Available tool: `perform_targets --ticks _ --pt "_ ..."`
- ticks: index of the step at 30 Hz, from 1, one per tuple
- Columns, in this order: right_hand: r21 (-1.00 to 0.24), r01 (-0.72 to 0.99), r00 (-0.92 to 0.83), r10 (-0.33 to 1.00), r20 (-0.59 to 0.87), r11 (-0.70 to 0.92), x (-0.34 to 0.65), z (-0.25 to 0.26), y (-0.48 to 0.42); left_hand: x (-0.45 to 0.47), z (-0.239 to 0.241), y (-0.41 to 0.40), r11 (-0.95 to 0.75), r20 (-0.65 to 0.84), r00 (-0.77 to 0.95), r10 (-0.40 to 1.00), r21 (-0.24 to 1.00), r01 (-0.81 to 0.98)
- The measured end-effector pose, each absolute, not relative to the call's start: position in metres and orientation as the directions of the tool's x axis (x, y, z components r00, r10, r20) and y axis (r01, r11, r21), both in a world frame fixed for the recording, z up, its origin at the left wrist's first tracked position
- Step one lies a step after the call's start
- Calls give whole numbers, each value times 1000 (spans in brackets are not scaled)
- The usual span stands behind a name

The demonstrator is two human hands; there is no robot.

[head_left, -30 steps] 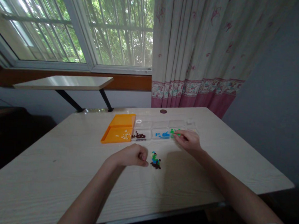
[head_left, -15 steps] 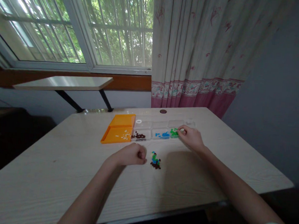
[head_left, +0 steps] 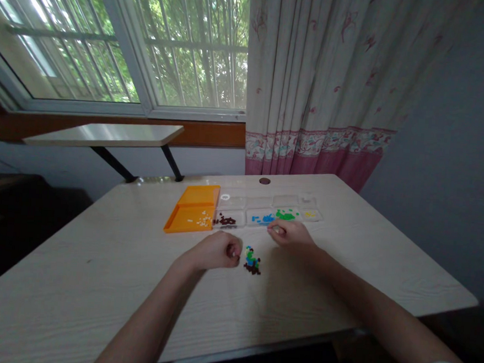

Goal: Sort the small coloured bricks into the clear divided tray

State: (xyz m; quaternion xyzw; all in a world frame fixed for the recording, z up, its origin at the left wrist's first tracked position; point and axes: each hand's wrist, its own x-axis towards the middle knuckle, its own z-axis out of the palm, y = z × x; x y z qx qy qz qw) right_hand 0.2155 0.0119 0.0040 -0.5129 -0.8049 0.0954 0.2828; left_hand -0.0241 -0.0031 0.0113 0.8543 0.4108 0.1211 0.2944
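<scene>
A small model of tiny green, blue, white and dark brown bricks (head_left: 252, 261) stands on the table. Just left of it, my left hand (head_left: 219, 251) is closed, its fingers curled; what they hold, if anything, is too small to name. My right hand (head_left: 290, 234) is pinched in front of the clear boxes, and the thing between its fingertips cannot be made out. Beyond it lie green pieces (head_left: 287, 214) and blue pieces (head_left: 263, 219) in clear compartments. Dark brown pieces (head_left: 225, 219) fill another compartment behind my left hand.
An open orange box (head_left: 175, 226) with white pieces (head_left: 202, 219) lies at the left of the row. Yellow pieces (head_left: 310, 214) sit in the rightmost clear box. A raised shelf (head_left: 112, 134) stands at the table's back left, near the window and curtain (head_left: 302, 86).
My right hand has drawn back from the green pieces, toward me and to the left, uncovering the yellow pieces. My left hand has shifted slightly right, staying closed.
</scene>
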Motion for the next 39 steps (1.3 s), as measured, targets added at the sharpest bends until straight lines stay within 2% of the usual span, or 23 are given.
perform_targets --ticks 4,7,12,17,24,29,39 --pt "-685 555 -438 866 242 472 202 -2 2 -11 14 -8 -502 168 533 829 643 579" --pt "-848 380 -514 847 137 368 196 -4 -3 -3 13 -12 -500 254 471 844 689 525" --pt "-962 220 -599 800 0 164 193 -1 -4 3 7 -13 -548 375 415 829 689 473" --pt "-981 172 -569 822 -28 86 192 2 -3 4 7 -13 -557 390 418 820 713 426" --pt "-954 202 -505 858 93 223 194 -4 1 4 9 -12 -497 356 379 854 772 396" --pt "-894 288 -468 865 182 344 196 -7 2 5 5 -10 -504 372 357 857 748 432" --pt "-830 353 -442 859 259 432 195 -9 1 5 4 -9 -496 363 351 863 740 455"
